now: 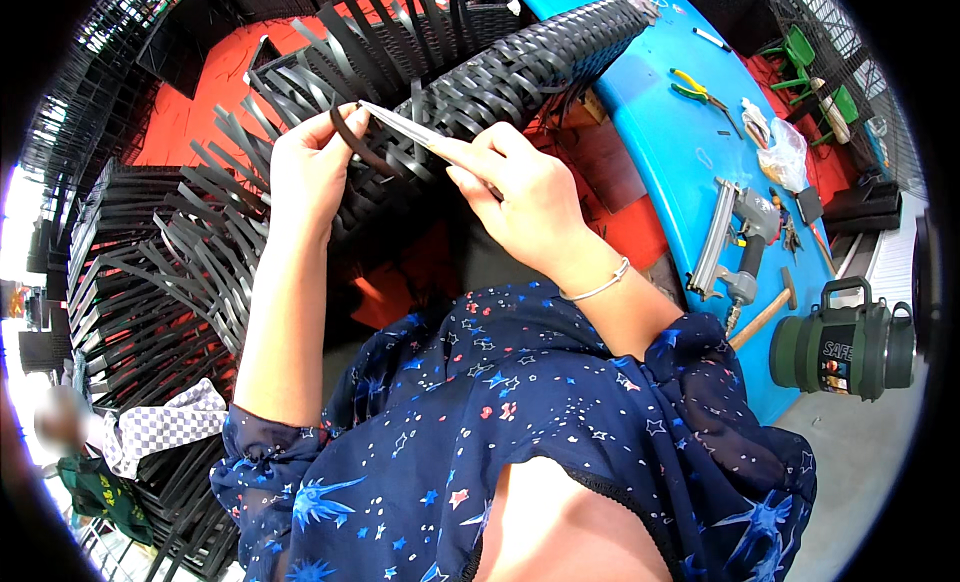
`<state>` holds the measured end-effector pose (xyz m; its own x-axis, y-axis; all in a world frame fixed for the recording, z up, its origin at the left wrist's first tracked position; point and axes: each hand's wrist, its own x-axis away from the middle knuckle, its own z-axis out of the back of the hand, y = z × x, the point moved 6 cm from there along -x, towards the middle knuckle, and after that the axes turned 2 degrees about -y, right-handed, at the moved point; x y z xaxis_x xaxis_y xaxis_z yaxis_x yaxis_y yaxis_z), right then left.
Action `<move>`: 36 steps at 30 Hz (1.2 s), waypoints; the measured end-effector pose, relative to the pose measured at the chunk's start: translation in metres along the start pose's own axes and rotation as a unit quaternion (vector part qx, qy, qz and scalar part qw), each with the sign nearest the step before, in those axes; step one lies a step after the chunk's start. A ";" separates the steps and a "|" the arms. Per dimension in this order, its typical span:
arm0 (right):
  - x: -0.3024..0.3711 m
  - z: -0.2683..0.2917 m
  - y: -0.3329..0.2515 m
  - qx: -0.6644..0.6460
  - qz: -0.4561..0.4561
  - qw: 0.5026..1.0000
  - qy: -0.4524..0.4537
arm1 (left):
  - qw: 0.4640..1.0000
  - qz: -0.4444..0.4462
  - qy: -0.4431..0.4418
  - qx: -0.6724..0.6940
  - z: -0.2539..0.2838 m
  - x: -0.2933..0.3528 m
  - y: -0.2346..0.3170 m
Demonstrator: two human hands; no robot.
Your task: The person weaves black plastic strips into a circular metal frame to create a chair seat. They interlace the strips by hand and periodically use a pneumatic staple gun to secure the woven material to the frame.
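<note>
Near the upper middle my left hand (312, 167) pinches a dark, flat plastic strip (358, 145) between thumb and fingertips; the strip curves down toward the weave. My right hand (525, 192) is closed round a slim silver tool (400, 125) with two long, narrow arms that come together at a point. Whether it is tweezers or scissors I cannot tell. Its tip meets the strip's end at my left fingertips. Both hands are above a black woven piece (520, 67), whose many loose strips (365, 47) stick up and out behind and left of my left hand.
On the right, a blue table (655, 152) holds yellow-handled pliers (700, 90), a marker (711, 39), a clear plastic bag (785, 157), a nail gun (745, 232) and a hammer (765, 315). A green jug (835, 347) stands beside it. At left are more strips (150, 272) and a person in a checked sleeve (170, 422).
</note>
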<state>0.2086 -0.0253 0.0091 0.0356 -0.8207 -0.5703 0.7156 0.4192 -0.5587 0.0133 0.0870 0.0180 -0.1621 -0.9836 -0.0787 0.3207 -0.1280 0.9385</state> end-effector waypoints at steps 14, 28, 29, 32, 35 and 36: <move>0.003 -0.001 -0.001 0.023 0.021 0.999 0.018 | 1.000 -0.013 0.009 0.024 0.001 0.003 0.000; -0.031 0.064 -0.021 -0.437 0.059 0.864 0.242 | 0.997 -0.070 0.018 0.018 -0.006 0.001 0.001; -0.026 0.067 -0.017 -0.408 0.057 0.879 0.242 | 0.996 -0.077 0.025 0.027 -0.005 0.001 0.000; 0.002 0.071 0.009 -0.306 -0.007 0.929 0.208 | 0.994 -0.076 0.053 0.051 -0.003 0.005 -0.005; 0.037 0.083 0.046 -0.248 -0.075 0.940 0.221 | 0.987 -0.135 0.058 0.059 -0.003 0.012 0.004; 0.043 0.090 0.055 -0.213 -0.082 0.947 0.227 | 0.987 -0.151 0.051 -0.004 0.002 0.017 0.009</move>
<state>0.3120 -0.0724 0.0075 -0.4247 -0.6773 -0.6008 0.3351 0.4989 -0.7992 0.0114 0.0698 0.0259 -0.1574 -0.9083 -0.3875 0.2789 -0.4173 0.8649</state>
